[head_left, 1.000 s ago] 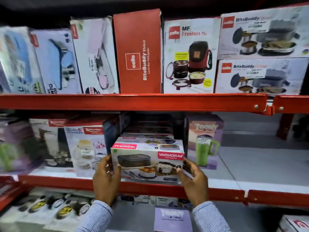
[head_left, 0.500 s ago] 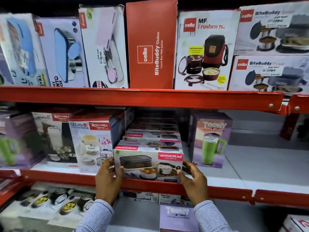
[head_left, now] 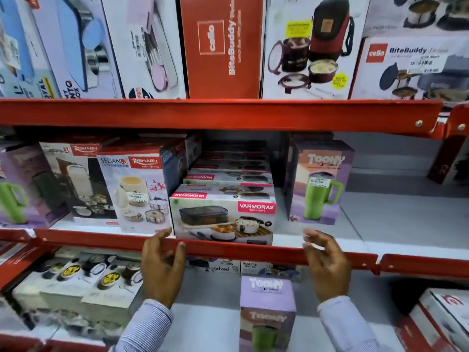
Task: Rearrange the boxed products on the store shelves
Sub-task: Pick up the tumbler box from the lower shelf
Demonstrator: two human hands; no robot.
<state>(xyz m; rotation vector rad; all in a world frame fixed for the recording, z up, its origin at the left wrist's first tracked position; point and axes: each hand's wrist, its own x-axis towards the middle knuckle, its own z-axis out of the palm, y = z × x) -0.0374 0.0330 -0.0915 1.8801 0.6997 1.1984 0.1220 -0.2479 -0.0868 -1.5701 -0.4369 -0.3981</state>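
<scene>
A white cardboard Varmora lunch-box box with pink labels (head_left: 223, 217) sits at the front of the middle red metal shelf (head_left: 228, 246). It lies flat, with its long side going left to right along the shelf edge. Its picture side faces out, and the words on that side read the right way up. The label on its top is upside down from here. More boxes of the same kind (head_left: 228, 177) are lined up behind it, going back into the shelf.

A white and red Rishabh Sedan lunch pack box (head_left: 137, 191) stands just beside it on the left. A tall purple Toony tumbler box with a green mug picture (head_left: 321, 184) stands near it on the right, with a small gap between them.

The left hand (head_left: 162, 268) is in front of the shelf edge, near the box's lower left corner. Its fingers are spread and bent a little, and it holds nothing. The right hand (head_left: 326, 265) is off to the right, apart from the box, with fingers loose and apart, holding nothing. Both arms wear striped blue sleeves.
</scene>
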